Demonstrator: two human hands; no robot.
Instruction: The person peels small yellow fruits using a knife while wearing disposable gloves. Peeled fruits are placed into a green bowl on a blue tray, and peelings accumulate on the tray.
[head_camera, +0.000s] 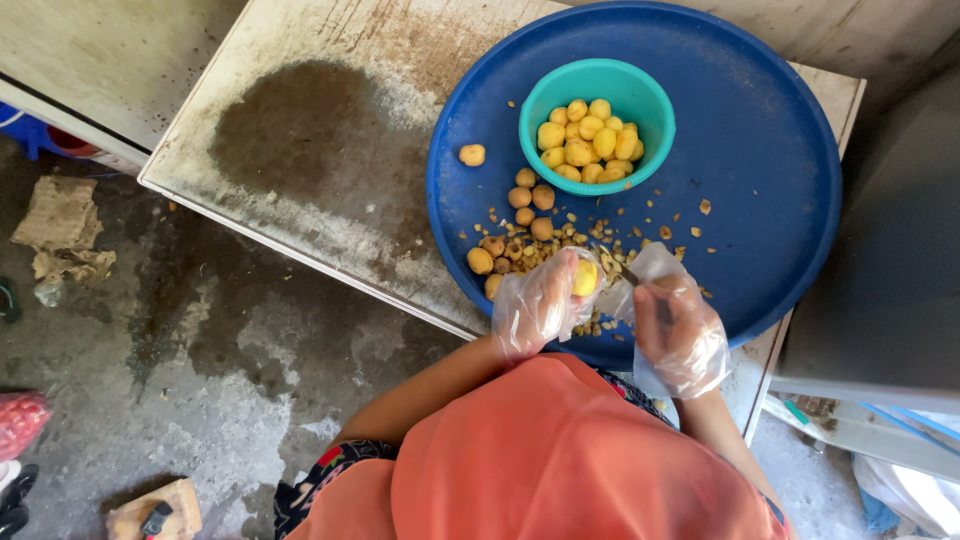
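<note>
**Small yellow fruit held in a gloved hand, knife in the other**

The left hand (538, 303) wears a thin clear plastic glove, and its fingers are closed around 1 peeled yellow fruit (585, 278), which shows between the fingertips. The right hand (680, 335), also in a clear glove, is wrapped around the handle of a small knife (632, 275). The blade points toward the fruit, and its tip is just beside it; I cannot tell if the blade touches the fruit. Both hands are close together, above the near edge of a big round blue tray (770, 150).

Directly under and around the hands, many small brown peel pieces (600, 240) lie scattered on the tray. A little past the left hand there are several unpeeled brown fruits (520, 215) in a loose group. Farther from the hands, in the middle of the tray, a teal bowl (640, 90) stands, and it contains a heap of peeled yellow fruits (588, 140). 1 single brown fruit (472, 155) lies apart from the others, off the tray's rim, on the table (300, 140).

The table is pale and worn, with a dark wet stain (290, 125) on the far left side from the hands. Below the table, the concrete floor (200, 350) is rough and spotted. The person wears an orange garment (560, 470).
</note>
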